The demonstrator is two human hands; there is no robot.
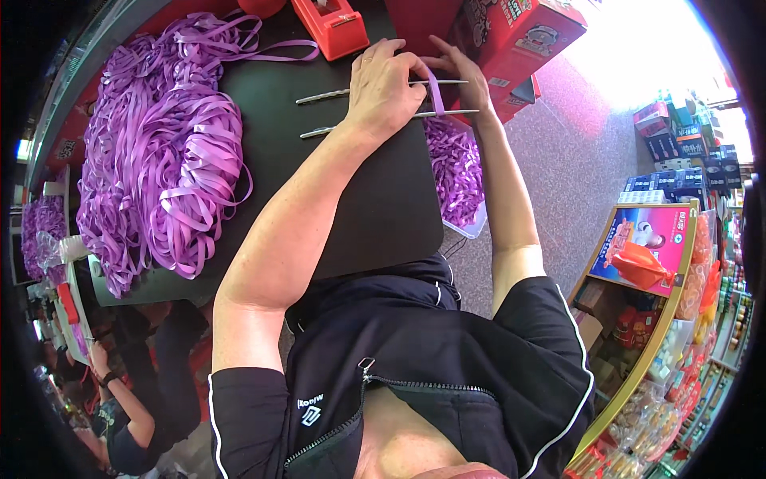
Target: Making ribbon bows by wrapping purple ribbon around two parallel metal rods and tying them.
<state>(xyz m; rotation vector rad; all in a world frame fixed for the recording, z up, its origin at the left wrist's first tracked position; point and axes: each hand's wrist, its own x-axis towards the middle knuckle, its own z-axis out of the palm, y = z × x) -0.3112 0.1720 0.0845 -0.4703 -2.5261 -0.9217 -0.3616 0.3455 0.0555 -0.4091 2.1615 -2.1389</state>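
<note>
Two thin metal rods lie side by side across the black table, their tips sticking out past its right edge. A purple ribbon loops over both rods near those tips. My left hand is above the rods, its finger and thumb closed on the ribbon. Just beyond the rod tips is my right hand, its visible fingers apart and reaching toward the ribbon; its palm side is partly hidden. Below the tips, a pale bin holds a heap of small purple ribbon pieces.
A big tangle of purple ribbon covers the left of the black table. A red tape dispenser stands at its far edge. Red boxes are stacked at the far right. Another person's hand is at the lower left.
</note>
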